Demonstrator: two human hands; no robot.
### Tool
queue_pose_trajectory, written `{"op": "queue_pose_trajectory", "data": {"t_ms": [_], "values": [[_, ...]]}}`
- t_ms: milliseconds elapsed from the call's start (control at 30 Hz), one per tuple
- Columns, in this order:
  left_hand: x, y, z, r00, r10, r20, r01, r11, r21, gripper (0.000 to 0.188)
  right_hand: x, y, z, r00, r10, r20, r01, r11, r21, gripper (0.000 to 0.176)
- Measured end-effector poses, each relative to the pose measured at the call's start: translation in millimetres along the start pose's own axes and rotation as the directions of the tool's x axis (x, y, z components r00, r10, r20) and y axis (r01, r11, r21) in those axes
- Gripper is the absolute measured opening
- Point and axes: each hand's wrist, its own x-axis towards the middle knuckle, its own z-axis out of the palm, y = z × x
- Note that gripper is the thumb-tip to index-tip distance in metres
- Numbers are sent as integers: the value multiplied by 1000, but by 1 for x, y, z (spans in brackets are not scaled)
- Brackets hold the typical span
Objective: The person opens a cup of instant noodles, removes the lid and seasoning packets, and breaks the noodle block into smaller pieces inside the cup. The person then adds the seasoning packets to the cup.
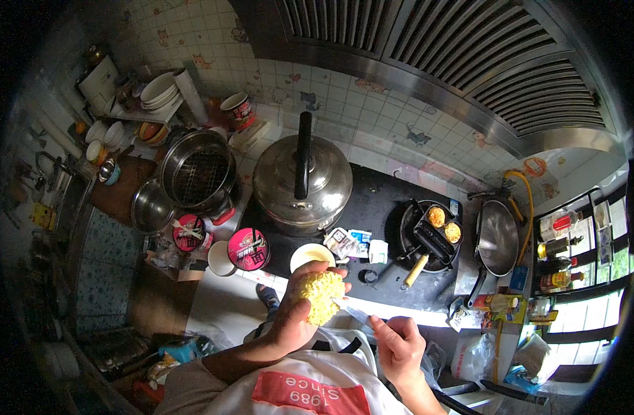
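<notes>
My left hand [291,316] holds a round block of yellow dried instant noodles [323,300] in front of the apron. From the right, my right hand [400,345] grips a thin, pale-bladed knife [355,313], whose tip meets the block's right side. Just beyond my left fingers stands an uncovered cup [312,253]; its lower part is hidden. A second cup [222,258] is to the left, beside a pink-lidded instant noodle cup [249,249]. Another pink-lidded cup [189,233] sits farther left. Torn seasoning packets [348,243] lie on the black cooktop [381,199].
A large lidded metal pot [327,155] stands at the back of the cooktop. To the right, a black mould pan [433,236] holding two browned rounds rests over a burner. A wok [497,238] is farther right, with an open steamer pot [198,168] at left.
</notes>
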Motion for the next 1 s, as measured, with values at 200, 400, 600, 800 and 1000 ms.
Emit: {"op": "queue_pose_trajectory", "data": {"t_ms": [200, 400, 600, 800, 1000], "values": [[1, -1, 0, 1000, 8, -18, -7, 1000, 8, 76, -3, -4, 6, 998, 48, 30, -50, 996, 69, 36], [2, 4, 9, 990, -136, -27, 130, 976, -174, 70, -7, -5, 13, 997, 77, 23, -80, 987, 141, 38], [-2, -7, 7, 984, -176, 15, 173, 947, -270, 70, -5, -5, 24, 994, 71, -89, -56, 985, 165, 49], [-5, -13, 4, 975, -215, 59, 223, 943, -246, 70, 4, -8, 25, 994, 53, -101, -42, 994, 105, 49], [-14, -27, 3, 955, -292, 45, 295, 935, -199, 72, 17, -19, 30, 993, 89, -74, -79, 989, 121, 45]]}}
